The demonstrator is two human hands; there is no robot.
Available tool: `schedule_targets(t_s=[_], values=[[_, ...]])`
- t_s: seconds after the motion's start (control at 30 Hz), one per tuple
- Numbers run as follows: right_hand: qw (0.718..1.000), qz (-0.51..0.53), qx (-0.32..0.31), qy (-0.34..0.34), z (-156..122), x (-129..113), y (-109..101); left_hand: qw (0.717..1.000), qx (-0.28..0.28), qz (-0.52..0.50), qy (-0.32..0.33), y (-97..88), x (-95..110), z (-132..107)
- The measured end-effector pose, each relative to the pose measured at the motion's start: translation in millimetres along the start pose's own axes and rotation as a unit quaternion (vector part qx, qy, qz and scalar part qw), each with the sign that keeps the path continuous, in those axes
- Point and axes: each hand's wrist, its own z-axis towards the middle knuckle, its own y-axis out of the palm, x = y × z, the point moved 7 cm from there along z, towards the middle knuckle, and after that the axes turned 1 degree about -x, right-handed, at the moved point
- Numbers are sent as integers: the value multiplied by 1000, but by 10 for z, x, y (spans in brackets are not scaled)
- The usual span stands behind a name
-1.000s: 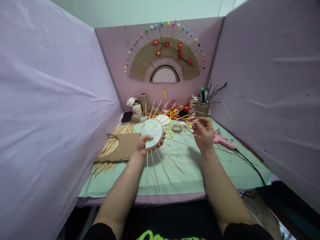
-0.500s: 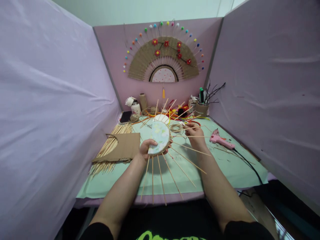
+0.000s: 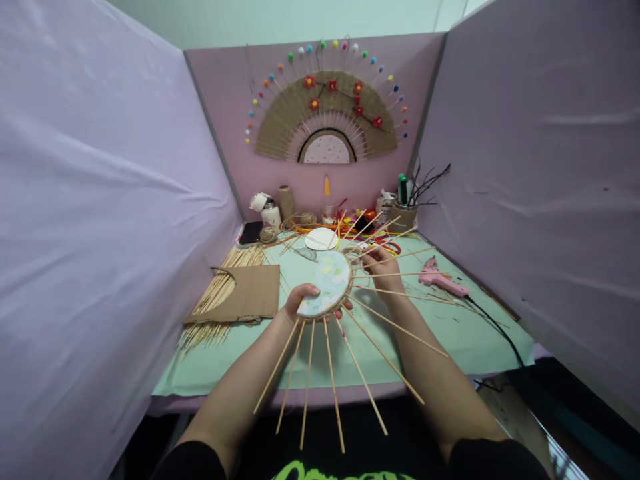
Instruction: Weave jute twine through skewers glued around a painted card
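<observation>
Gripping the half-disc (image 3: pixel 330 280), thumb on its face and fingers under the rim, the left hand (image 3: pixel 304 301) holds it above the middle of the worktop (image 3: pixel 210 370). Sticks (image 3: pixel 307 387) fan out from its curved side, several pointing past the front edge. Among those at the right, the fingers of the right hand (image 3: pixel 383 267) are bent together; whether they pinch a stick, I cannot tell. Good handling here calls for a firm thumb on the flat face, a light touch close to each stick's root, and even gaps all round. Pulling at the tips would probably lever them loose. Sticks cross in front of the right forearm (image 3: pixel 425 340), so that elbow should move gently. Near the right edge lies a glue gun (image 3: pixel 455 288).
</observation>
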Motion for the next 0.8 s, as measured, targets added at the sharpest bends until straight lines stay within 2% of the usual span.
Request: schedule_targets(t_s=[0.1,0.17,0.3,0.47,0.7,0.8], values=[[1000,-17,-15,9,-21,17,22,999,30,-28,23,-43,58,-6],[999,-16,-25,-16,-34,-43,34,997,46,-52,38,-74,93,-6],[993,53,-89,-54,-84,-207,135,994,37,-92,40,-101,114,12],[973,114,-200,20,-239,-221,350,993,20,-116,12,-90,96,34],[968,140,-208,22,-316,-227,433,991,34,-126,-1,-56,84,38],[966,132,-217,54,-354,-207,482,992,42,-116,-11,-71,49,54]])
